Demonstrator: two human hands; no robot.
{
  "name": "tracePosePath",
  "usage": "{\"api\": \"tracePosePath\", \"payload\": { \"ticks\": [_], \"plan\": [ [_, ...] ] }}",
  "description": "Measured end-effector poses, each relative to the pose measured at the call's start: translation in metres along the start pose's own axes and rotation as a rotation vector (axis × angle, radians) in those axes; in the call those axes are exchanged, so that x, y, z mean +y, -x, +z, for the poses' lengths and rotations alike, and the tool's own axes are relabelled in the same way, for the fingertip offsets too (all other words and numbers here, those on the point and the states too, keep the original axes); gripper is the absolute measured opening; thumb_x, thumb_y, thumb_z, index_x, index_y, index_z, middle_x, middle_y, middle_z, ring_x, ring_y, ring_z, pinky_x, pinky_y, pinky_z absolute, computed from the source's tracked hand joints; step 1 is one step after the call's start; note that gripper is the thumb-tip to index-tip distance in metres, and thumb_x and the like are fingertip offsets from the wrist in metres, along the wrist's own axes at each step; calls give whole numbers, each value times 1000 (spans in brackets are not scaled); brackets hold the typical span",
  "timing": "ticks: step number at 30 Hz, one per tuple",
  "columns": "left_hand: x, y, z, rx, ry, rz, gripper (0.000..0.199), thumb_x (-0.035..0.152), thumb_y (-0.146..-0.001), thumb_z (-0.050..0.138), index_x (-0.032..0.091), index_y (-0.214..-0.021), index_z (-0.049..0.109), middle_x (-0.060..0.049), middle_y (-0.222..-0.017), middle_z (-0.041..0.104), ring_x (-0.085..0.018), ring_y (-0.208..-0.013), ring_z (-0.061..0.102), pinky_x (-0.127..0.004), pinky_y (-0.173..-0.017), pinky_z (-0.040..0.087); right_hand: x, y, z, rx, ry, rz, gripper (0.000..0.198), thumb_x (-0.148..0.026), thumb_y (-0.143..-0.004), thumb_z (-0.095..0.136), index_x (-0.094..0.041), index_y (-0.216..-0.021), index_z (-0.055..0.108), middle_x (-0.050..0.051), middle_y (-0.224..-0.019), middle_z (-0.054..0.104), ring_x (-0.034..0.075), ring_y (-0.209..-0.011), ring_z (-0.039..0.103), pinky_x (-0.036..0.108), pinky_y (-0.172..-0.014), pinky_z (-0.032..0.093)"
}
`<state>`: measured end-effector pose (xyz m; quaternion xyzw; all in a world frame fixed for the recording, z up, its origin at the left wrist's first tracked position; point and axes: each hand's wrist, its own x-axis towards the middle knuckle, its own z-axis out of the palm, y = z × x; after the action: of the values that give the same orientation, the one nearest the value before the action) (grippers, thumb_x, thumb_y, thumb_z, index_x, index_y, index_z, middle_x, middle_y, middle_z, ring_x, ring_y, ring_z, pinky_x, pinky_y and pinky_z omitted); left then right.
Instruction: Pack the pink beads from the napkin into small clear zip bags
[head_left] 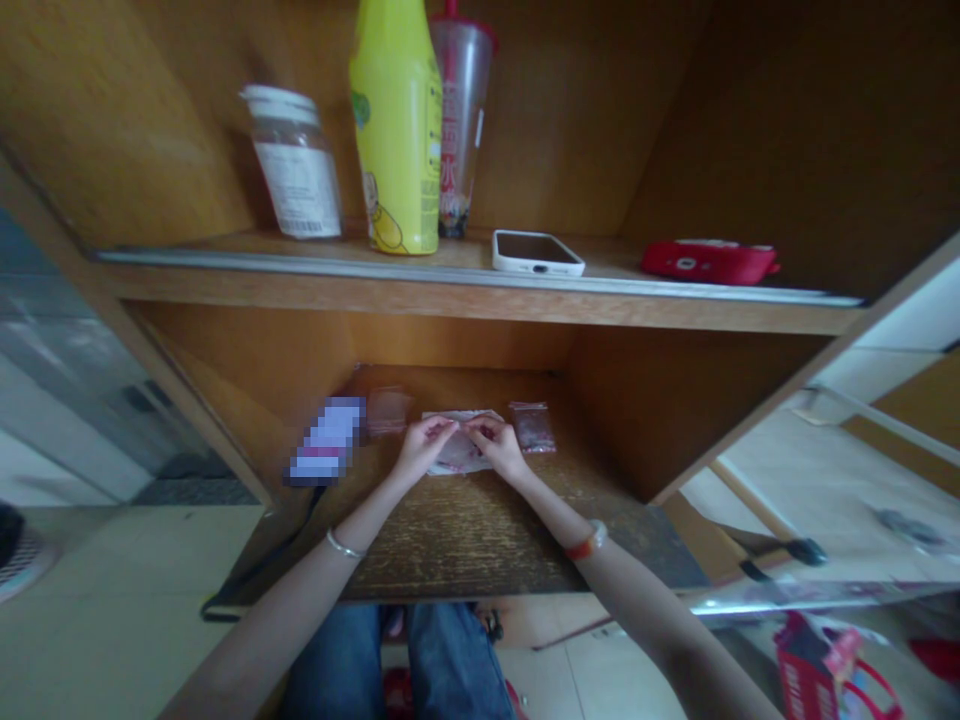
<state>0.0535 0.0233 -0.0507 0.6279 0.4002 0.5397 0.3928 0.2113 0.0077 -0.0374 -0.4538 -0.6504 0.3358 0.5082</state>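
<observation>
Brown, worn wood forms the surface [465, 540] before us, and straight ahead on it lies a pale sheet [463, 457], its long axis running left to right, beneath our left hand [426, 440] and right hand [496, 442], neither clearly nearer. We angle both hands inward from opposite sides, thumbs and forefingers drawn close and almost meeting over its far half; whether they grasp anything small, we cannot tell.

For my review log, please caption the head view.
Both hands close together over a pale sheet on a worn wooden desktop.
</observation>
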Motion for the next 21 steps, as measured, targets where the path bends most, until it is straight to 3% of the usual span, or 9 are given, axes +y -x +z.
{"api": "tracePosePath", "payload": {
  "ticks": [6,12,21],
  "plan": [
    [8,3,2,-62,-22,1,26,43,-75,63,17,-77,67,-4,-76,68,-17,-71,62,-28,-67,49,-1,0,1,49,153,-147,18,-32,-81,55,-19,-75,65,4,-74,63,17,-75,56,30,-72,44],
    [13,4,0,-51,-79,73,24,41,-79,59,19,-77,67,-3,-76,68,-18,-74,62,-29,-70,48,-1,2,4,48,123,-121,18,-33,-82,54,-19,-78,65,4,-75,65,17,-72,56,29,-69,43],
    [16,6,0,-34,-30,9,31,47,-82,53,19,-82,66,-4,-81,68,-18,-77,62,-28,-72,48,-8,5,3,26,54,-80,19,-35,-80,57,-19,-84,66,5,-83,68,16,-76,60,28,-70,45]
  ]
}}
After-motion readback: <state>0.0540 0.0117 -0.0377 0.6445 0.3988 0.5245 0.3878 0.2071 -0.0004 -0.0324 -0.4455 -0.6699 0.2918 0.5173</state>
